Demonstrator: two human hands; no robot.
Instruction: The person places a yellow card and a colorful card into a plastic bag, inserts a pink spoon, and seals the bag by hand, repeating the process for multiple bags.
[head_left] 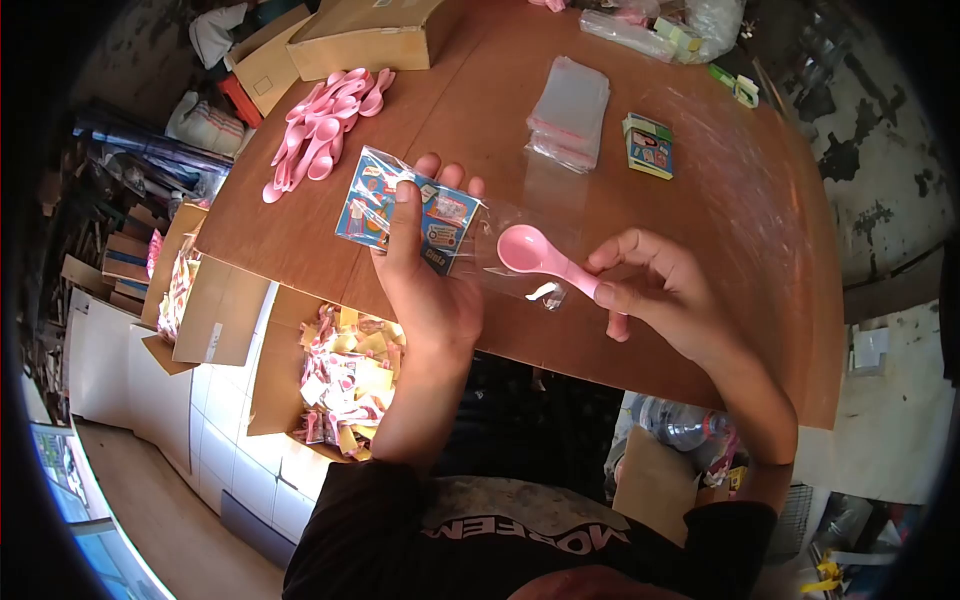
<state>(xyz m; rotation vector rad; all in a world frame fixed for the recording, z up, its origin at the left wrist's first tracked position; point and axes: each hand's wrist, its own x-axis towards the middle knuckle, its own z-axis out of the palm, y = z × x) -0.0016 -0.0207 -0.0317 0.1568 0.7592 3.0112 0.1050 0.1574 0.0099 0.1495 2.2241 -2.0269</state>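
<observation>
My left hand (pixel 432 270) is closed on a blue printed card (pixel 358 212), its thumb lying across the front and the fingertips showing behind. Shiny clear plastic (pixel 490 225) covers the card and stretches right toward the spoon. In my right hand (pixel 655 285) is a pink measuring spoon (pixel 524 248), gripped by the handle between thumb and fingers. Its round bowl points left and overlaps the loose end of the plastic in this view. Both hands are over the brown tabletop (pixel 450 110).
Several pink spoons (pixel 325 130) lie heaped at the table's left. Farther right are flat clear bags (pixel 570 105) and a stack of printed cards (pixel 648 147). Below the near edge stands a carton of packed pieces (pixel 350 375). A cardboard box (pixel 360 38) sits at the back.
</observation>
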